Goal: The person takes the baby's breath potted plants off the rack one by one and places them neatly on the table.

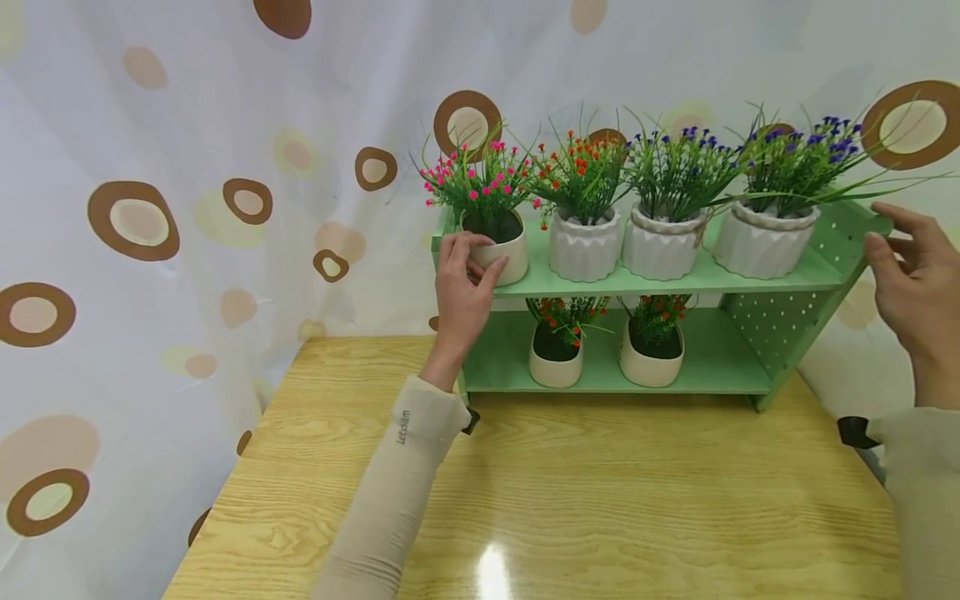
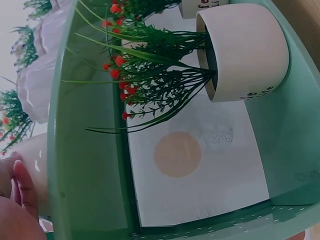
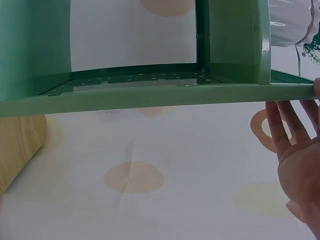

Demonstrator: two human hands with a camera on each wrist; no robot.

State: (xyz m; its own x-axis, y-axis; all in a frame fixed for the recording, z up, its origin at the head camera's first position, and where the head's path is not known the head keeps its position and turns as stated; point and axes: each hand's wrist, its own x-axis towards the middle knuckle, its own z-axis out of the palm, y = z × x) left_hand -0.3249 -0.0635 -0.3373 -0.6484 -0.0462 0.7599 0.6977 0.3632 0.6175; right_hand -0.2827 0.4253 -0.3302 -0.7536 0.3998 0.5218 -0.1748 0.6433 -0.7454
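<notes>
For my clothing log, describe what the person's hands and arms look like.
The left hand and right hand are bare, ungloved. The long, plain beige fabric left sleeve has small dark lettering near its cuff; the matching beige fabric right sleeve shows none. A small black piece juts from the left cuff, another from the right.

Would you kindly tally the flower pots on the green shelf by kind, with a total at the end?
Smooth cream pots: 3
Ribbed white pots: 3
Total: 6
</notes>
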